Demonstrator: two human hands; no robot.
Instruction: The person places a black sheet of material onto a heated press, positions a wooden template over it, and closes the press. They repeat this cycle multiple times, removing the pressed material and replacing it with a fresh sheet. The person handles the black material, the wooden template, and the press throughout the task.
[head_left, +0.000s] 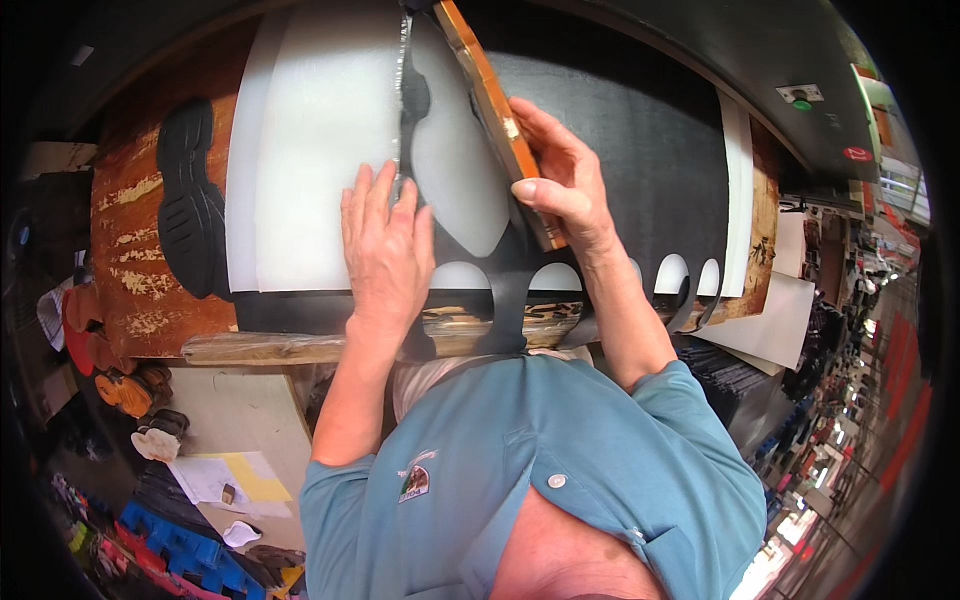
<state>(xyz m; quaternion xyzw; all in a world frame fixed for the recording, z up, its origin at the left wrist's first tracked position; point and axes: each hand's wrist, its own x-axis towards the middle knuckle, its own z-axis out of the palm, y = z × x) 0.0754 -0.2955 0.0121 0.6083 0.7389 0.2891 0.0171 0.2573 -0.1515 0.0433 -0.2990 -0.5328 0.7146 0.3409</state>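
Note:
My right hand (560,180) grips an orange-edged cutting die (492,105), held tilted on its edge over a black sheet (620,140). The thumb is on its near side and the fingers are behind it. A sole-shaped hole in the black sheet shows the white board (320,150) underneath. My left hand (387,245) lies flat with its fingers stretched out, on the white board beside the sheet's ragged cut edge. It holds nothing. Left of the board lie black sole-shaped pieces (190,200), seemingly stacked. Rounded cut-outs run along the sheet's near edge, where strips droop.
A brown worn tabletop (130,240) carries the board, with a wooden rail (265,348) along its near edge. A dark machine beam (790,60) with a green button (801,101) spans the far side. Papers (235,480) lie at lower left, white sheets (775,320) at right.

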